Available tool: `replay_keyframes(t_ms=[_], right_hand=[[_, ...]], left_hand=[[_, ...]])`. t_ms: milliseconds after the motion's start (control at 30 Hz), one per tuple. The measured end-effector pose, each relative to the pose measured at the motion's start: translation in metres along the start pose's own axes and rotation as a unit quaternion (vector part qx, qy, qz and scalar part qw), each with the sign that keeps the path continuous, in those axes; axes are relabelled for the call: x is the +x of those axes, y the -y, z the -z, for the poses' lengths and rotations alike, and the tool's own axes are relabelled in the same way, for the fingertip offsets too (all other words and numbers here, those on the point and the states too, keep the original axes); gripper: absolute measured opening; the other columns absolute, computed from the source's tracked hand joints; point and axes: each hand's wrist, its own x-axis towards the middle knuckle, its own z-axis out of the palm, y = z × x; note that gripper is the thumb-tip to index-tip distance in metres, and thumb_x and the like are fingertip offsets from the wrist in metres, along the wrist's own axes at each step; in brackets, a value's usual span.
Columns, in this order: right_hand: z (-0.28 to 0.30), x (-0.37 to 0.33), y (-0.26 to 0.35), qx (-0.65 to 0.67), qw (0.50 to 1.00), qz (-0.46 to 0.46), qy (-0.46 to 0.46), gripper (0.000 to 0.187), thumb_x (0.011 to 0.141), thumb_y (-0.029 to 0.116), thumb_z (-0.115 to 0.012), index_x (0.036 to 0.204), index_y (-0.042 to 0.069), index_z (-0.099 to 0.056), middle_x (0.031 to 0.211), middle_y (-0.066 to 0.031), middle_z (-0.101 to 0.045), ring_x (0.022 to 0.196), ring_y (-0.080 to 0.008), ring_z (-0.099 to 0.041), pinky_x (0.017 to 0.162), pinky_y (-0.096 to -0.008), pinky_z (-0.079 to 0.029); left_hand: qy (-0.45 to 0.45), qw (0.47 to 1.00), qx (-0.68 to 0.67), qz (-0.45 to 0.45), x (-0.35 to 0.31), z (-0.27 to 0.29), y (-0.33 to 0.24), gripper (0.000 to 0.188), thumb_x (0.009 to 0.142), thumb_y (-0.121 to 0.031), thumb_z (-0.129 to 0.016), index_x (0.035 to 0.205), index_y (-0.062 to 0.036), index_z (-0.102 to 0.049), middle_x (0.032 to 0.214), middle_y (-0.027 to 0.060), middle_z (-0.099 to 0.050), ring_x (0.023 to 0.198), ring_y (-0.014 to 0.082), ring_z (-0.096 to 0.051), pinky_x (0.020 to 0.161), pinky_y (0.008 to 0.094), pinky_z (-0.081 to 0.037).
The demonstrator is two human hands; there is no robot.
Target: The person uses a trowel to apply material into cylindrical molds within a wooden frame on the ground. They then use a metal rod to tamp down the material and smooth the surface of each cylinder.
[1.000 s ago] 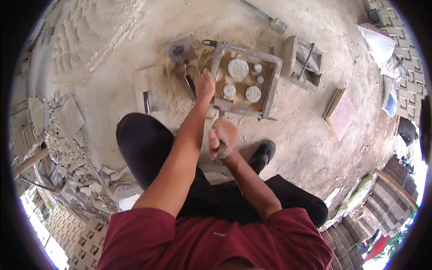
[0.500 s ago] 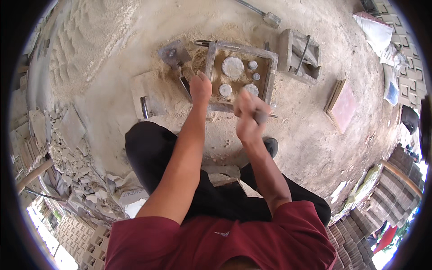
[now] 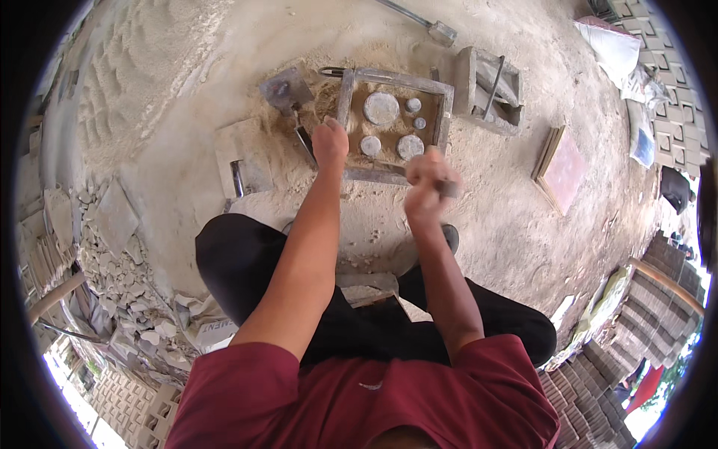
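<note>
A square frame [image 3: 449,108] lies on the ground in front of me, packed with brown sand [image 3: 393,159]. Set in the sand are several round grey discs of different sizes, the largest disc [image 3: 381,108] toward the back. My left hand [image 3: 330,142] is closed on the frame's left side. Over the front right corner, my right hand [image 3: 430,183] grips a tool's rounded handle [image 3: 448,188], smeared by motion. A thin blade-like part reaches left from that hand along the front rim; the tool's exact kind is unclear.
Left of the frame lie a flat-bladed shovel [image 3: 286,90] and a flat board [image 3: 243,161] with a metal handle. To the right stand a second box-like frame [image 3: 490,90] and stacked pinkish boards [image 3: 561,170]. A long-handled tool [image 3: 441,32] lies behind; rubble [image 3: 112,262] is at left.
My right hand has shifted slightly right with the tool, away from the discs at the front. My left hand stays on the frame's left side. The whole view has tilted a little.
</note>
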Motion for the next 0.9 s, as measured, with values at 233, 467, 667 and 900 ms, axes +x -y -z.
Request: replay_keyframes(t_ms=[233,467,667,900], right_hand=[[-0.005,-0.009,-0.003,0.023,0.998,-0.065,0.013,0.044,0.097,0.019,-0.046,0.057,0.003,-0.041,0.052,0.0007,-0.041,0.049,-0.0062,-0.036,0.044,-0.0264,-0.028],[-0.027,-0.01,-0.001,-0.001,1.0,-0.024,0.013,0.043,0.096,0.015,-0.044,0.056,0.006,-0.034,0.052,0.0023,-0.037,0.049,-0.005,-0.029,0.046,-0.026,-0.021],[-0.038,-0.025,-0.015,0.026,0.998,0.048,-0.012,0.042,0.098,0.018,-0.044,0.058,0.005,-0.037,0.053,0.0027,-0.037,0.05,-0.0054,-0.031,0.046,-0.0259,-0.023],[-0.061,-0.018,-0.02,0.027,0.995,0.04,0.084,0.039,0.097,0.02,-0.048,0.062,0.002,-0.043,0.054,0.0016,-0.041,0.053,-0.0057,-0.037,0.046,-0.0271,-0.029]], left_hand=[[-0.013,0.996,0.057,-0.071,0.002,-0.005,0.008,0.056,0.095,-0.036,-0.034,0.086,0.0085,-0.067,0.093,0.0305,-0.064,0.091,0.0453,-0.061,0.081,0.0505,-0.049],[0.249,0.9,0.3,-0.192,0.036,0.106,-0.034,0.047,0.093,-0.035,-0.041,0.101,0.0049,-0.063,0.105,0.0252,-0.064,0.099,0.0396,-0.061,0.086,0.0465,-0.047],[0.138,0.87,0.218,-0.42,-0.012,0.218,-0.15,0.047,0.095,-0.039,-0.042,0.091,0.0034,-0.062,0.084,0.0215,-0.066,0.082,0.0345,-0.065,0.075,0.0446,-0.049],[0.242,0.868,0.201,-0.384,-0.092,0.259,-0.131,0.045,0.094,-0.041,-0.046,0.092,0.0003,-0.061,0.081,0.0208,-0.065,0.08,0.0387,-0.062,0.074,0.0451,-0.047]])
